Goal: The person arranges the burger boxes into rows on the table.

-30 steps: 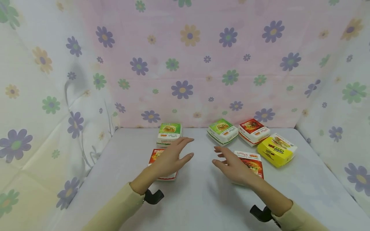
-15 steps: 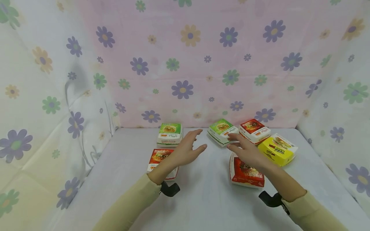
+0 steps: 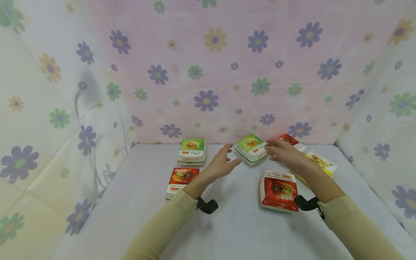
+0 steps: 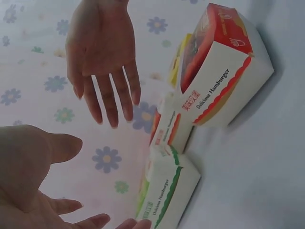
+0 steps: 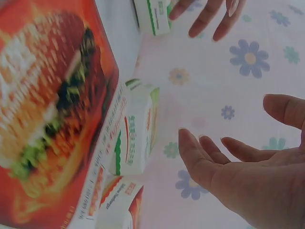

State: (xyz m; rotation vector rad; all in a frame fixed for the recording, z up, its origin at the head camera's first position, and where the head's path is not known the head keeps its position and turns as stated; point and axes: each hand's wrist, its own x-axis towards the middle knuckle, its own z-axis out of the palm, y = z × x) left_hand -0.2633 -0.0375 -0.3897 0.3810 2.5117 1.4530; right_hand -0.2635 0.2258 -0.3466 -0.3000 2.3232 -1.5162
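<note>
Both hands are hovering above the desk [image 3: 234,231], holding nothing. The left hand [image 3: 221,167] is hanging open, thumb standing apart from the fingers; it is sitting farther right and farther back than a second ago. It is uncovering most of the left red box [image 3: 185,176] — only that box's lower right part is being crossed by the wrist and left sleeve [image 3: 162,227]. The box nearest its fingers is now the centre green box [image 3: 251,148]; the left green box [image 3: 191,151] is lying well behind the left red box's front edge, now fully in view.

The right hand [image 3: 287,154] is hanging open too, fingers extended and palm facing the left hand. It is also reaching farther back and right than a second ago, so the front red box [image 3: 278,190] is showing almost its whole top now, while the back red box [image 3: 295,142] and the yellow box [image 3: 320,161] are getting partly hidden. In the head view its fingertips are overlapping the centre green box's right corner; the left wrist view is showing the hand apart from the boxes.

All six boxes are keeping their places on the desk — only the hands are shifting.
</note>
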